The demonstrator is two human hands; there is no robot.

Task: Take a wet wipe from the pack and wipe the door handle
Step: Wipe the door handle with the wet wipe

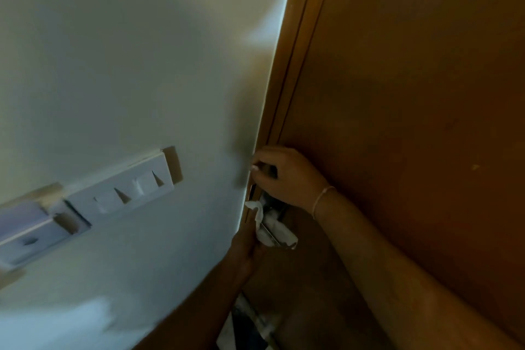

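Wiping: crumpled white wet wipe [265,224] wrapped over dark metal door handle [274,231], lower centre of frame
Left hand [247,239]: closed around wipe from below
Right hand [287,176]: fingers curled on brown wooden door [412,94] edge, just above handle
Room: tight gap between white wall [127,51] edge and door
Count: two hands, one wipe, two white switch plates [125,190] at left
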